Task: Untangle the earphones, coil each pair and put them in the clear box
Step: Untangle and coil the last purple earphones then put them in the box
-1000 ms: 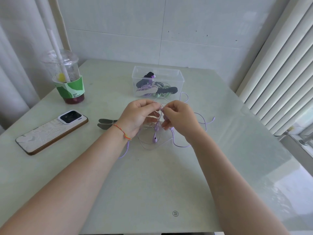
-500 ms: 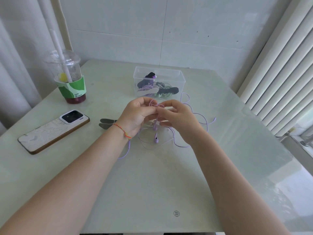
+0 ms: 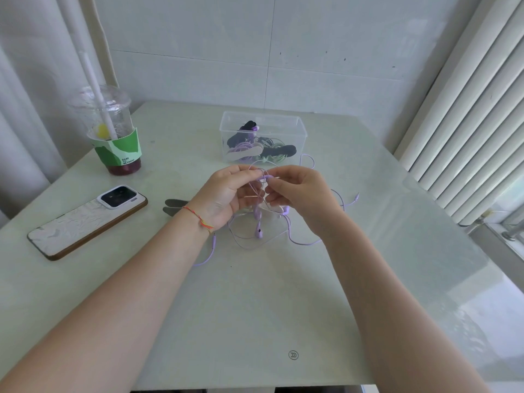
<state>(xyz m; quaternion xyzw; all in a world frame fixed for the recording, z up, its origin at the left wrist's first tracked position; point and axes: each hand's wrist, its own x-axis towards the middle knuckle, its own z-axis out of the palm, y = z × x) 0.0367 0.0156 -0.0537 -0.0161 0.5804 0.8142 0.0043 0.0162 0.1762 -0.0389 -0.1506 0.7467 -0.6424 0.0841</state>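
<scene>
Left hand (image 3: 226,194) and right hand (image 3: 297,191) both pinching purple earphones (image 3: 258,222) at table (image 3: 255,307) centre, loose cable trailing toward 3 and 7 o'clock, clear box (image 3: 300,129) with coiled pairs at 12 o'clock.

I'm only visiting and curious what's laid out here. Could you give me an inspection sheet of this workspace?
Surface: pale table, glossy.
Job's things: purple earphones tangled, partly lifted; clear box behind the hands, coiled pairs inside.
Clutter: phone face down at left; drink cup with straw; dark strips beside the left wrist.
Grippers: left hand and right hand pinch the cable.
Cables: loose purple loops trail on the table.
Surroundings: tiled wall, blinds at right, curtain at left.
</scene>
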